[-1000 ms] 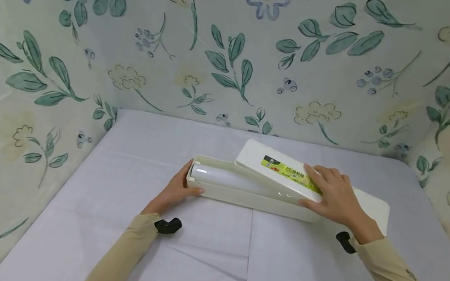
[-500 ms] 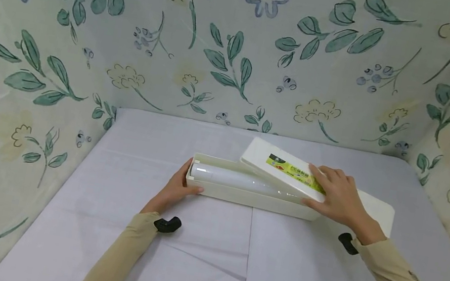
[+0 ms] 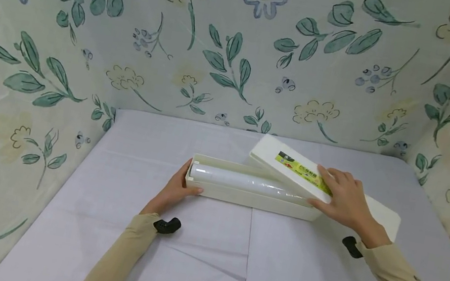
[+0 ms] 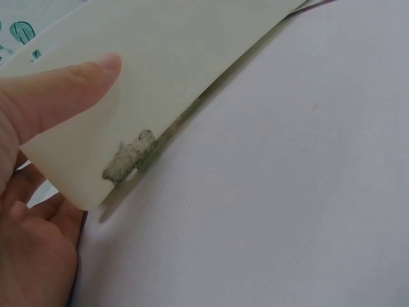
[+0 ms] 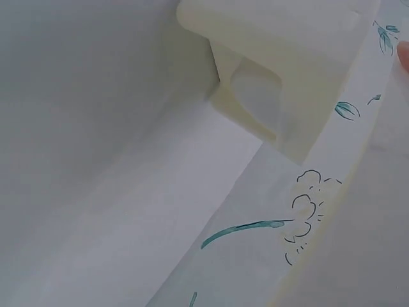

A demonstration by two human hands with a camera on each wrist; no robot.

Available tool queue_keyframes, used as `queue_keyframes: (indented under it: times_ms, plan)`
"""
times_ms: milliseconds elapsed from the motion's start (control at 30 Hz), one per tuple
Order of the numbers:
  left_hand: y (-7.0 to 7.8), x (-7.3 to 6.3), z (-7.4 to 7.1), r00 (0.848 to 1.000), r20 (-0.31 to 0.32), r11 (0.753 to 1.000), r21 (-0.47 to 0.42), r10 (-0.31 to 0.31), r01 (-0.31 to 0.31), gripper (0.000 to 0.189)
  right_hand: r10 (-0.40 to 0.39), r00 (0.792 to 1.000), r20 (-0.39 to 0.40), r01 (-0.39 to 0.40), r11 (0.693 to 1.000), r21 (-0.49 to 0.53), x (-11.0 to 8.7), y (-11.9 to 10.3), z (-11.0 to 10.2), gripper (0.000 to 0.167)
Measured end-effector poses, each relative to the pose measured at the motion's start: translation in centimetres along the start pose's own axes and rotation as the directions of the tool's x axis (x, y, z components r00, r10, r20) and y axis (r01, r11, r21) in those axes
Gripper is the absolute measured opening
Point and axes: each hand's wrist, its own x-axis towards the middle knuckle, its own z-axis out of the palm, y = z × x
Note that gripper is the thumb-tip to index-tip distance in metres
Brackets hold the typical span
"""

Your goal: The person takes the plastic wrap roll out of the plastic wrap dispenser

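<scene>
On the table, a long cream plastic box (image 3: 250,201) shows a roll of clear wrap (image 3: 236,179) lying inside it. My left hand (image 3: 173,189) holds the box's left end, with the thumb on the front wall and fingers behind. In the left wrist view that thumb lies flat on the box wall (image 4: 172,45), above a grey-brown residue patch (image 4: 131,157). My right hand (image 3: 345,199) grips the white lid (image 3: 270,152) across its width, partly over its yellow-green label (image 3: 303,172). The lid sits askew over the box's right part. A fingertip (image 5: 404,56) shows in the right wrist view.
A white cloth with creases covers the table (image 3: 202,267). Floral fabric (image 3: 240,53) hangs behind and on both sides. A black wrist camera (image 3: 168,225) sits on the left sleeve and another black camera (image 3: 352,247) on the right.
My right hand has shifted the lid right and turned it slightly, its left end moving back, uncovering more of the roll. My left hand and the box stay nearly in place.
</scene>
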Motion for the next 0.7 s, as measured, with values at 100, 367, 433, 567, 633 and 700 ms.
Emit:
queue_keyframes:
  times_ms: [100,367,433,567,633,700]
  plan:
    - [-0.1,0.0,0.0,1.000,-0.001,1.000,-0.017,-0.006,0.006,0.099,0.020,1.000,0.003,-0.020,1.000,0.004,-0.2,0.1,0.0,0.087]
    - [0.0,-0.1,0.1,1.000,-0.002,1.000,0.002,-0.009,0.009,0.098,0.053,0.998,-0.035,-0.053,0.999,0.008,-0.6,0.5,0.2,0.087]
    - [-0.1,0.0,0.1,1.000,-0.001,1.000,0.000,-0.005,0.005,0.098,0.060,0.997,-0.041,-0.060,0.998,0.002,-0.6,0.6,0.2,0.087]
    - [-1.1,0.4,0.0,1.000,-0.007,1.000,0.001,0.000,0.000,0.099,0.077,0.996,-0.047,-0.077,0.997,-0.004,-0.8,0.8,0.1,0.087]
    - [-1.8,0.7,-0.1,1.000,-0.014,1.000,0.006,0.003,-0.003,0.099,0.082,0.995,-0.054,-0.082,0.997,-0.002,-1.0,0.9,0.1,0.087]
    - [-2.5,0.9,-0.1,1.000,-0.025,1.000,0.005,0.010,-0.010,0.099,0.086,0.994,-0.065,-0.086,0.996,-0.002,-1.1,1.0,0.1,0.087]
